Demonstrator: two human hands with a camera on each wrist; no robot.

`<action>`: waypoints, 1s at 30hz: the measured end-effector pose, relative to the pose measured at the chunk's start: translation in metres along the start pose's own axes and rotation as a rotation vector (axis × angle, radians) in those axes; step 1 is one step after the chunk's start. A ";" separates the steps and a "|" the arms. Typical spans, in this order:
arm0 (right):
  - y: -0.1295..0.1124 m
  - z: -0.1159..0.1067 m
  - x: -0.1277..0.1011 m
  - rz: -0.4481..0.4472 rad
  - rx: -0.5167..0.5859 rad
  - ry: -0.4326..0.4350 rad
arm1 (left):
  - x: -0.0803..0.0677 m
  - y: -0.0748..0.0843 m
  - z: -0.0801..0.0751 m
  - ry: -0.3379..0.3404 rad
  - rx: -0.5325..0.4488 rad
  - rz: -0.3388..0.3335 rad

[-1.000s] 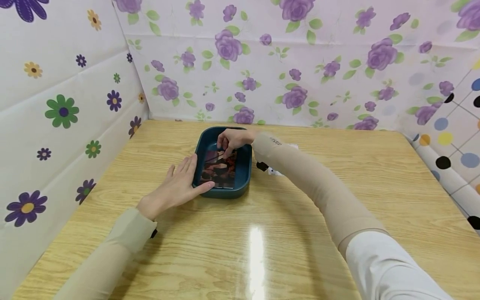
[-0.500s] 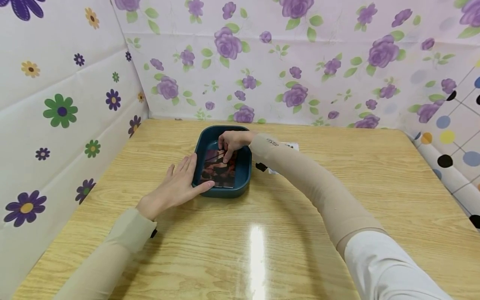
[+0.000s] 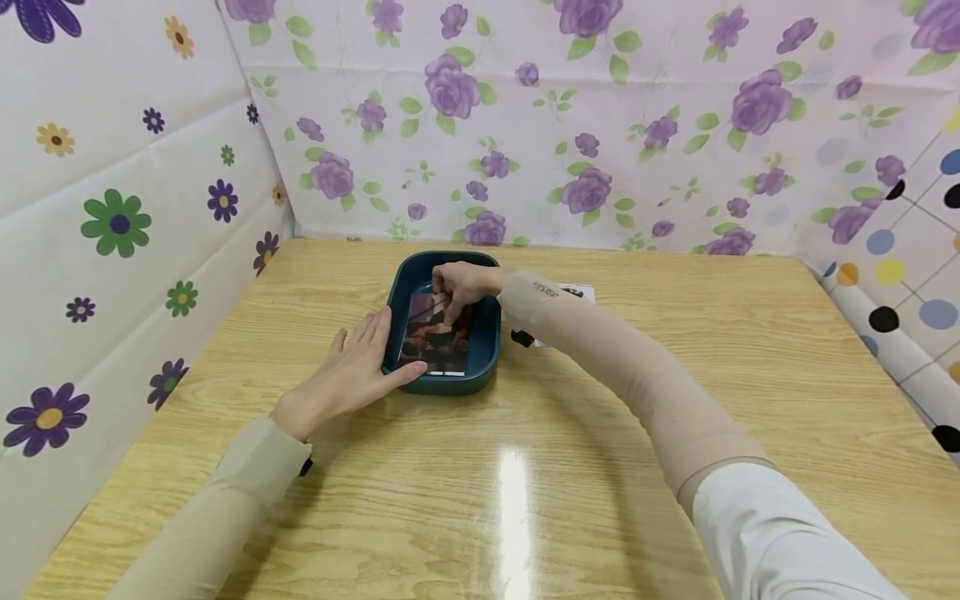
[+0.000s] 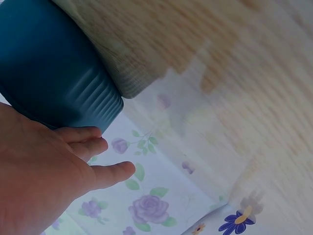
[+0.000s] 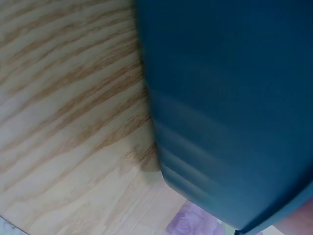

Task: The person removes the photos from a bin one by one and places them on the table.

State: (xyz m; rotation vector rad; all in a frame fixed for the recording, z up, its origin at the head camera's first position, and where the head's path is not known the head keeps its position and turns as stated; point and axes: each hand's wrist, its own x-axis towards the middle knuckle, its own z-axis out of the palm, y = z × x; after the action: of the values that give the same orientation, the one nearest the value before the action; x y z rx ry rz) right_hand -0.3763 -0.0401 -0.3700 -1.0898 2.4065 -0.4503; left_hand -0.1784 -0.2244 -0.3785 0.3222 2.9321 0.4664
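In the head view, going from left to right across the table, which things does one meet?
Left hand resting flat against the side of the tray → dark blue tray with a dark picture card inside → right hand pinching the card's far end → white paper behind the right forearm.

Dark teal rounded-rectangle tray [image 3: 487,350], upright on table, 12 o'clock of centre. Dark reddish photo card [image 3: 438,337] inside, far edge tilted up.

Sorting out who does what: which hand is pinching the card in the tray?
The right hand, reaching into the blue tray, pinches the card. The left hand rests flat against the tray's outside.
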 end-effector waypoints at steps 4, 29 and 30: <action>-0.001 0.000 -0.004 -0.026 0.064 0.026 | -0.001 0.000 0.000 0.000 0.003 0.000; -0.004 -0.042 -0.041 0.021 0.490 0.028 | 0.000 0.002 -0.001 -0.008 0.020 -0.008; -0.004 -0.046 -0.044 0.022 0.493 0.032 | 0.000 0.002 -0.001 -0.007 0.023 -0.008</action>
State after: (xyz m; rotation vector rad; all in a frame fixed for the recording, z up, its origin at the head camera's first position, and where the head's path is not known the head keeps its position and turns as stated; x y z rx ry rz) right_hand -0.3732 -0.0042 -0.3174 -0.8362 2.1574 -0.9942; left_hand -0.1781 -0.2231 -0.3767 0.3146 2.9333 0.4299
